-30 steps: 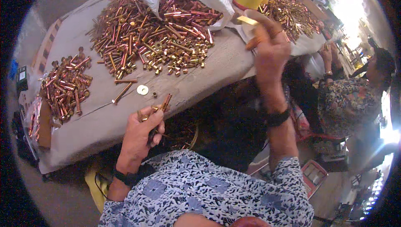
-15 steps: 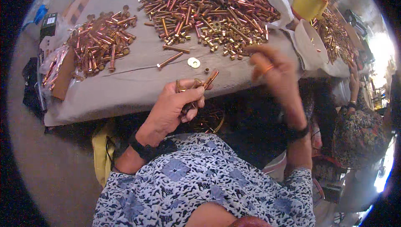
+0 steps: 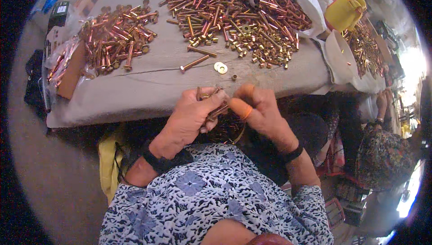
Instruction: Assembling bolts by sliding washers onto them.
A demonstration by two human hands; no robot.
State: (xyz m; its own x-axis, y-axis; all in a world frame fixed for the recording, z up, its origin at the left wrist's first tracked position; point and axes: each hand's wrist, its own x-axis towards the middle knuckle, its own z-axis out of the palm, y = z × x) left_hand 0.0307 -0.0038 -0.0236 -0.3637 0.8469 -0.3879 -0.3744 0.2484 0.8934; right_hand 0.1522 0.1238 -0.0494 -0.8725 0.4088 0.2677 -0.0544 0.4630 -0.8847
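Observation:
My left hand (image 3: 184,112) is closed around several brass-coloured bolts (image 3: 219,110), in front of the table's near edge. My right hand (image 3: 265,110), with orange covers on its thumb and forefinger, meets it from the right. Its thumb and forefinger are pinched at the end of a held bolt; what lies between them is hidden. Just beyond the hands, two flat washers (image 3: 220,67) overlap on the grey table cover (image 3: 157,87). A small metal sleeve (image 3: 234,77) stands beside them. Two loose bolts (image 3: 194,64) lie a little farther left.
A large bolt heap (image 3: 202,6) fills the table's back, with small sleeves (image 3: 265,49) along its front. Another bolt pile (image 3: 119,35) lies left, by a cardboard box (image 3: 69,74). A white sack (image 3: 310,2) and yellow container (image 3: 345,11) stand right. A co-worker's hand (image 3: 384,103) shows far right.
My right hand has moved left and down from the sleeves to my left hand, and its fingers have closed at the bolt's end. The table appears shifted slightly right in the view.

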